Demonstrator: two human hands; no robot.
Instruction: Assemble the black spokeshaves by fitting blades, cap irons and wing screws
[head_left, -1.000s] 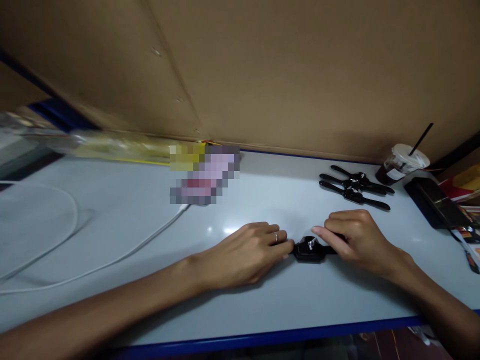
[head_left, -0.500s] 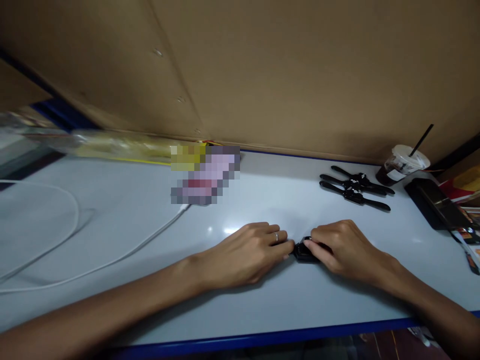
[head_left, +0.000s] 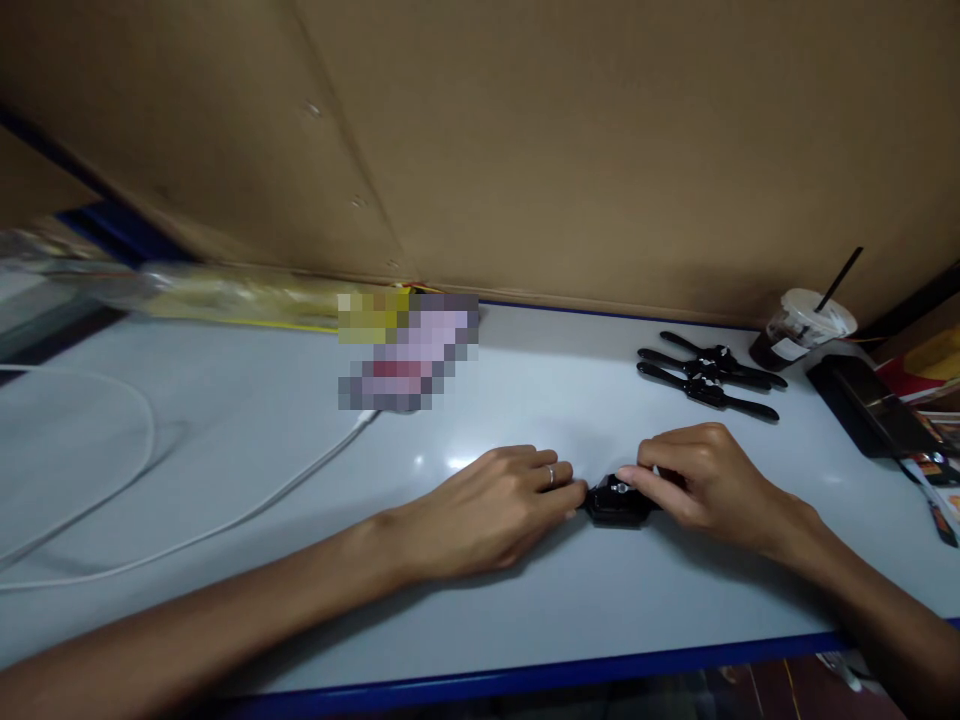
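A black spokeshave (head_left: pixel 619 510) lies on the table between my hands, its silvery screw showing on top. My left hand (head_left: pixel 502 505), with a ring on one finger, is closed around the tool's left handle, which is mostly hidden. The thumb and curled fingers of my right hand (head_left: pixel 697 480) are at the top right of the spokeshave's body, by the screw. They cover most of the right handle. Beyond my right hand lie several more black spokeshaves (head_left: pixel 705 385), side by side on the table.
A lidded drink cup (head_left: pixel 799 330) with a black straw stands at the back right, beside a black case-like object (head_left: pixel 862 405). A blurred-out pinkish phone-like object (head_left: pixel 424 350) with a white cable (head_left: pixel 300 472) lies left of centre. Yellow plastic-wrapped material (head_left: pixel 240 295) runs along the cardboard wall (head_left: pixel 525 150).
My right hand has shifted slightly right and up and its grip has loosened, uncovering more of the spokeshave's body and screw. My left hand stays in place.
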